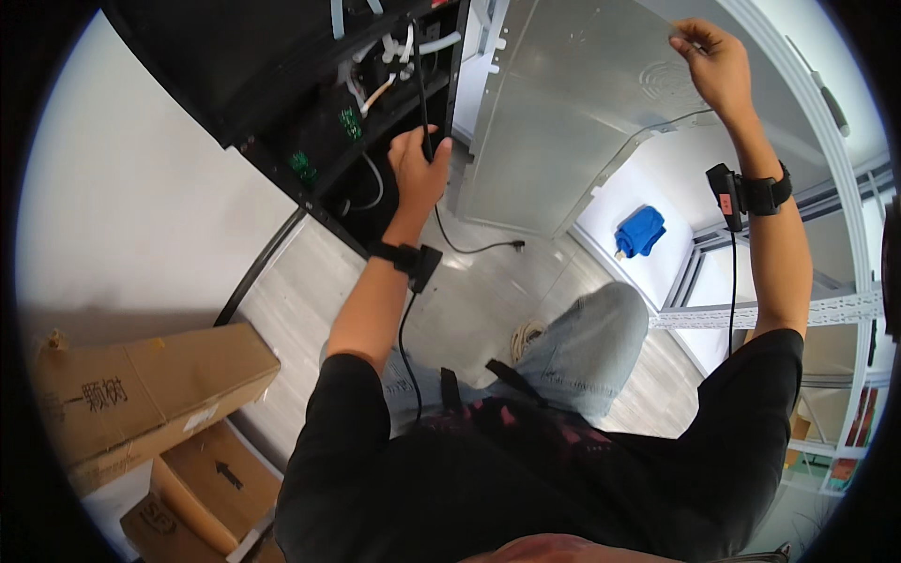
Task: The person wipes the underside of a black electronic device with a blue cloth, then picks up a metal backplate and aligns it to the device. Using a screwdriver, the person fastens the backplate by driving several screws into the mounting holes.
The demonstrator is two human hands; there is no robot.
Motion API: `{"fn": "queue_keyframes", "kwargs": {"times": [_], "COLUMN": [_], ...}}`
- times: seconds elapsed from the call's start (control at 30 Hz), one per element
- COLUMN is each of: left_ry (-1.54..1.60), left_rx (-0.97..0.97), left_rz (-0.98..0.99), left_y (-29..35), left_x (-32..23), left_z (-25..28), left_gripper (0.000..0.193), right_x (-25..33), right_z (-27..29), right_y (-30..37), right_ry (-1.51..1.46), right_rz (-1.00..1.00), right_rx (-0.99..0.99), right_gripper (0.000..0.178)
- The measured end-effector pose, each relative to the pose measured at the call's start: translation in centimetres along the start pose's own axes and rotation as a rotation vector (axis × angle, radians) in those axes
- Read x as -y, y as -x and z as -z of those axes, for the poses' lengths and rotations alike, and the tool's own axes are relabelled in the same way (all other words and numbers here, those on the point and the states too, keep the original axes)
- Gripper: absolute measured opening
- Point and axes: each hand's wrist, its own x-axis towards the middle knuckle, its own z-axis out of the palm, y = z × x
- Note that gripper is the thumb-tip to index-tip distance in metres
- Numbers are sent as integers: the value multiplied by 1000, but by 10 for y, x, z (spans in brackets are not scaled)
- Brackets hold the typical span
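An open-backed black machine cabinet [375,202] stands ahead at the left, with pale tubes [439,43] and green connectors [350,122] inside. My left hand [419,174] is at its right edge, closed around a black power cord [422,94]. The cord comes down from the cabinet's top, and its lower end, with a plug [519,246], hangs or lies beyond the hand. At the upper right, my right hand [718,68] pinches the corner of a large grey metal panel [554,122]. The panel stands tilted beside the cabinet, ringed vent marks near that hand.
A blue cloth-like bundle [641,231] lies on a white surface right of the panel. On the white frame at far right is a screwdriver [830,105]. Cardboard boxes [169,385] are stacked at the lower left, beside a white wall [141,206]. My knee [601,342] is below the panel.
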Motion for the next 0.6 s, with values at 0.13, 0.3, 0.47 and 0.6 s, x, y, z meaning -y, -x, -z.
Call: {"fn": "queue_keyframes", "kwargs": {"times": [0.13,0.3,0.47,0.6], "left_ry": [298,240,229,322], "left_rx": [314,328,298,359], "left_rz": [330,359,404,509], "left_y": [14,24,39,48], "left_x": [2,-13,-24,-49], "left_z": [7,41,64,80], "left_gripper": [24,25,25,26], "right_x": [-38,-67,-88,-89], "right_z": [-10,-24,-25,-49], "right_y": [6,9,3,17], "right_ry": [-15,-56,-316,-461], "right_rz": [24,43,122,241], "right_rx": [-11,-91,-49,30], "right_gripper": [23,25,23,19]}}
